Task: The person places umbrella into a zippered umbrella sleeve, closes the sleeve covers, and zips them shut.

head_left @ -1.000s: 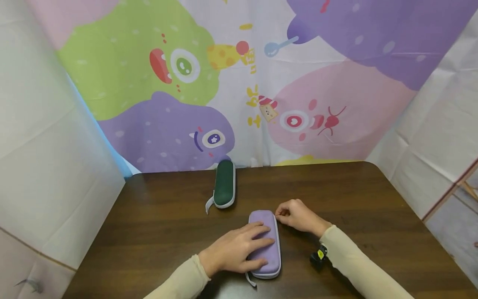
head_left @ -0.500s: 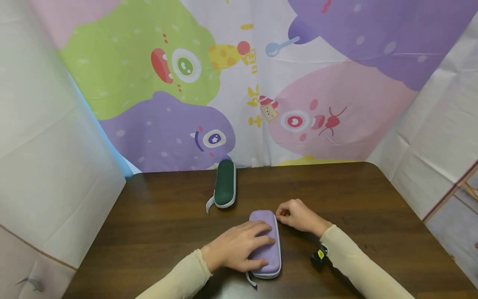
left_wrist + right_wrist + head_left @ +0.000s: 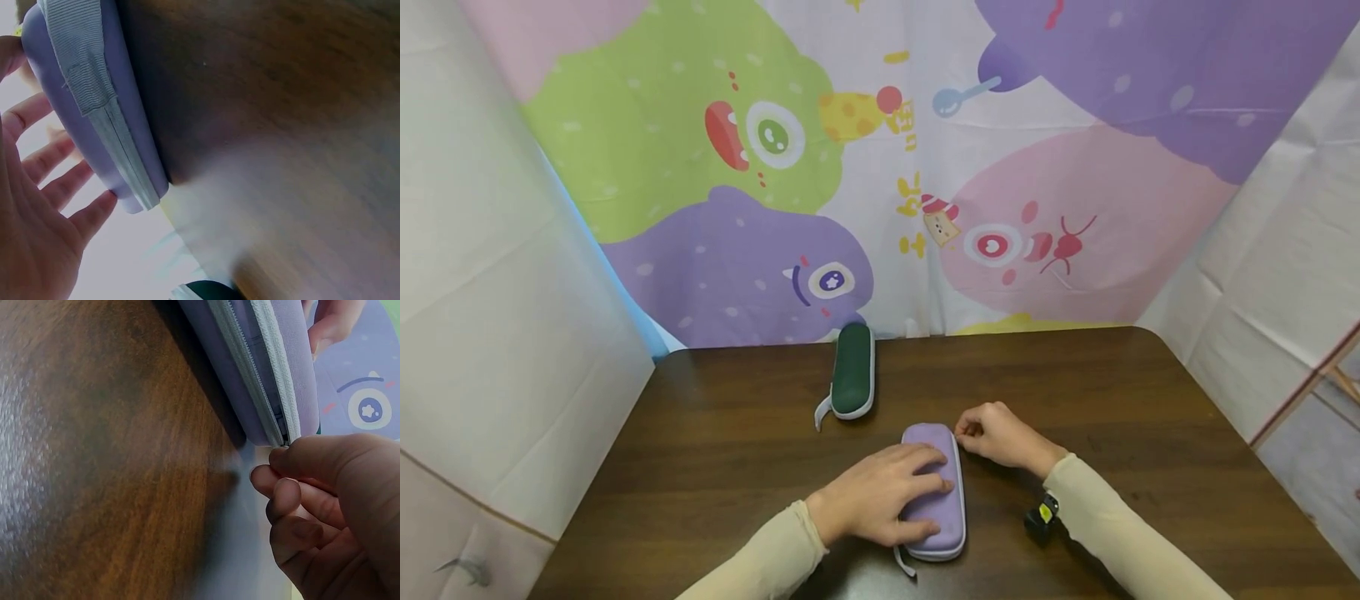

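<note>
A light purple zip case [image 3: 951,521] lies lengthwise on the brown table, a grey strap at its near end. My left hand [image 3: 876,496] rests on top with its fingers spread across the lid; the left wrist view has its fingertips against the purple side [image 3: 69,122]. At the case's far right corner, my right hand [image 3: 1003,433] pinches the zipper pull between thumb and curled fingers. Up close in the right wrist view, the zipper's two white tapes [image 3: 278,356] stand apart along the side, with the slider [image 3: 285,439] right at my thumb tip. The pull itself is mostly hidden.
A dark green zip case [image 3: 853,371] with a grey strap lies behind and left, at the table's [image 3: 730,433] back edge. Behind that hangs a cartoon-print cloth [image 3: 895,283]. A small black device [image 3: 1040,518] sits at my right wrist.
</note>
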